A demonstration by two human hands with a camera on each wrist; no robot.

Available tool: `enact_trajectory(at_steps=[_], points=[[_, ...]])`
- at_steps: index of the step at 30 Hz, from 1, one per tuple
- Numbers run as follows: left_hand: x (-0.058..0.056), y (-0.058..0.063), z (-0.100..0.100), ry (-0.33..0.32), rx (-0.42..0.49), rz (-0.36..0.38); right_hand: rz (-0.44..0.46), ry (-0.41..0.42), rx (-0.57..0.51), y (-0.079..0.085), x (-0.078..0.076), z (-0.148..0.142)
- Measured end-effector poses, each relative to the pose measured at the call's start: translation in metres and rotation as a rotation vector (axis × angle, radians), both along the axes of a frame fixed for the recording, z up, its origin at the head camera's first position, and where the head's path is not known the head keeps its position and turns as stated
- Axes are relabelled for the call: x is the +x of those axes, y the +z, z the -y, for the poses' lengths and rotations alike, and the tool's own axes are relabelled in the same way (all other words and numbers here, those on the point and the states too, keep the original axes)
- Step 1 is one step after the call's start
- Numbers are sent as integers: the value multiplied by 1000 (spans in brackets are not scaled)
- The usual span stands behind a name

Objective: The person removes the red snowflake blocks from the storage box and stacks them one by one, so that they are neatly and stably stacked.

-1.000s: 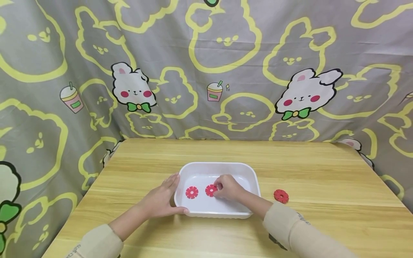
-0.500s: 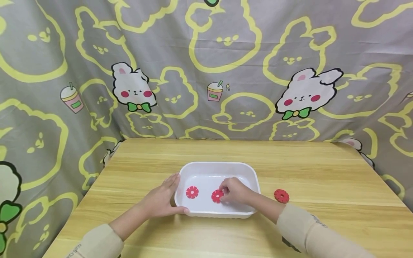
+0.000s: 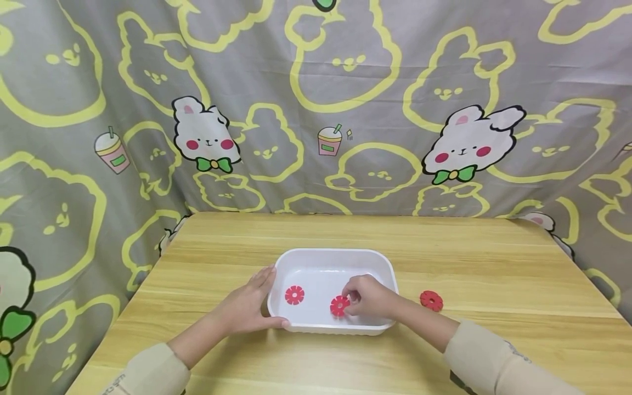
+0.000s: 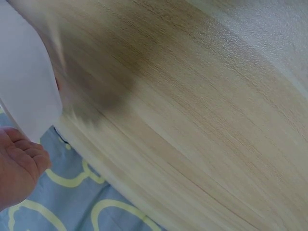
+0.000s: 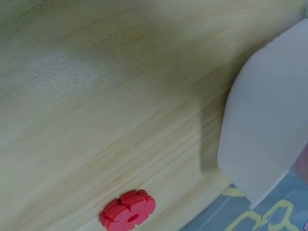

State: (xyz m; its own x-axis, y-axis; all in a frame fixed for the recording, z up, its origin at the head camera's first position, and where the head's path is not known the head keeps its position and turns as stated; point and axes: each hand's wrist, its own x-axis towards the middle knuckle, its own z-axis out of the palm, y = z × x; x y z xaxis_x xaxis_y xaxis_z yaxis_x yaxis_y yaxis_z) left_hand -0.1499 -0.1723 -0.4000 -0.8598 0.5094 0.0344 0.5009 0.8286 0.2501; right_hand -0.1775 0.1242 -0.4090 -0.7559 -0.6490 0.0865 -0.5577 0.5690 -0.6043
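Observation:
A white plastic tub (image 3: 316, 329) sits on the wooden table. My left hand (image 3: 249, 304) rests against its left end, fingers straight along the wall and thumb on the near rim. Inside the tub, my right hand (image 3: 370, 299) pinches a red notched snowflake disc (image 3: 338, 307) between thumb and fingers, low over the floor. Another red snowflake disc (image 3: 294, 295) lies flat at the tub's left side. In the right wrist view the tub (image 5: 264, 115) blocks most of my right hand. The left wrist view catches part of my left hand (image 4: 21, 166) beside the tub wall (image 4: 29, 72).
Just right of the tub, a short stack of red snowflake discs (image 3: 432, 300) stands on the table (image 3: 494, 263); the right wrist view shows its several layers (image 5: 127, 211). A grey patterned curtain (image 3: 316, 109) hangs behind the table's far edge.
My right hand has moved right and slightly nearer inside the tub, taking the pinched snowflake disc along. The left hand, the other disc and the stack stay in place.

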Motion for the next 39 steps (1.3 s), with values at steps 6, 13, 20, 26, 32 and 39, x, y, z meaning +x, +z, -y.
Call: enact_trajectory(at_steps=[6,13,20,26,32,39], points=[[-1,1,-1,-11,-7,-11,-24,-2,-18,8,3,-14],[2,-1,0,-6,-10,-7,-14,-63,-18,14,10,-32],[1,-2,0,-7,-4,-7,-47,-111,-54,19,15,-47],[0,-2,1,-4,2,9,-137,-124,-107,22,19,-57],[0,-2,1,1,-2,15,-186,-154,-137,23,24,-70],[0,-2,1,3,6,38,-307,-184,-199,19,29,-86]])
